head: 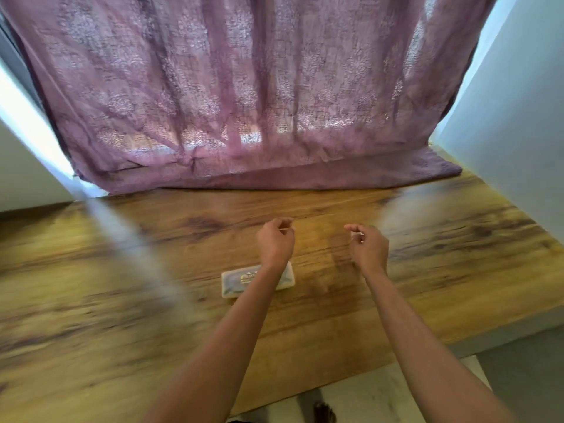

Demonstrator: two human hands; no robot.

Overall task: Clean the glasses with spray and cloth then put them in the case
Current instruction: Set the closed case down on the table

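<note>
My left hand (276, 241) and my right hand (369, 247) are raised side by side above the middle of the wooden table (122, 285), fingers curled. Each pinches a thin pale piece at its fingertips, which looks like an end of the glasses (288, 229). The frame is blurred, and I cannot make out lenses between the hands. A translucent rectangular case (235, 283) lies closed on the table below my left wrist, and my left forearm hides part of it. No spray bottle or cloth is in view.
A purple patterned curtain (244, 102) hangs behind the table, its hem lying on the far edge. A pale wall (518, 117) borders the table's right side. The near right table edge gives way to a light floor (366, 398).
</note>
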